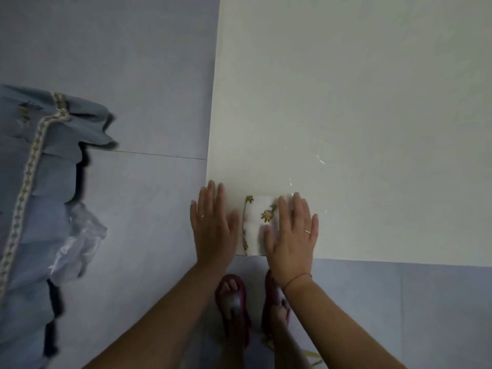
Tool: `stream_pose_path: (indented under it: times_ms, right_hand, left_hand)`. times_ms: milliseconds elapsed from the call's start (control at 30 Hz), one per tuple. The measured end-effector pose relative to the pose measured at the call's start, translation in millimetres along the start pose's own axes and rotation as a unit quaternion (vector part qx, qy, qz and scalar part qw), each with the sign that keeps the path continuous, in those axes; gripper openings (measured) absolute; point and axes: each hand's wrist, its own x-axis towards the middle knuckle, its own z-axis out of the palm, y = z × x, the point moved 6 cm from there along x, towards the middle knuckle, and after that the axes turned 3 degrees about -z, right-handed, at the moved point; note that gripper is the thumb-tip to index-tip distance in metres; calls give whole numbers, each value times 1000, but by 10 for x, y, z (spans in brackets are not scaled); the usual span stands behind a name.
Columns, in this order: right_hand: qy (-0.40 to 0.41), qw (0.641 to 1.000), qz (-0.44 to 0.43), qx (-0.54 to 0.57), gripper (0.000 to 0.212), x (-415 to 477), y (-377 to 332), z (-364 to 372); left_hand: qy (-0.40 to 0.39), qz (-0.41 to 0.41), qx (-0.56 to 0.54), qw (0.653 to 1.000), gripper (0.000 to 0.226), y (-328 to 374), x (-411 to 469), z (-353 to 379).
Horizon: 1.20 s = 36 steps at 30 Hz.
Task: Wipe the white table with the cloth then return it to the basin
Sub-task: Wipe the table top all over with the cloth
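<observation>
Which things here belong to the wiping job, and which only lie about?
Job: white table; cloth; right hand flat on it; left hand flat on the table. The basin is not in view.
Lying about: blue fabric; clear plastic bag.

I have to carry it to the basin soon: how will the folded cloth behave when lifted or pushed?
Probably floppy: the cloth lies in flat folded layers under the right hand, so it would likely unfold and droop when lifted. Likely damp, given wet streaks on the table, so a bit heavier.
</observation>
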Motion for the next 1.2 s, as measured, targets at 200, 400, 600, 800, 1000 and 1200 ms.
stream_pose_path:
  times_ms: [200,400,600,800,1000,1200]
  right_hand:
    - [-103,988,-24,-114,66,-10,-378,566]
    - [-147,946,-247,-149,67,-4,-387,578]
    - [-83,986,64,-126,66,284,399,328]
    - [-125,972,-142,-141,62,97,-551,618]
    - [-98,982,-64,-147,62,673,307,295]
    - [-94,988,-39,-118,64,514,-581,631]
  left_hand:
    - [-73,40,2,997,59,-308,40,227]
    - [-77,53,-11,996,65,-384,50,262]
    - [-67,48,7,997,67,-348,53,271]
    - [-63,59,-5,996,61,-327,17,254]
    - [-41,53,-6,998,61,-328,31,243]
    - [-17,25,-92,995,62,-351,35,225]
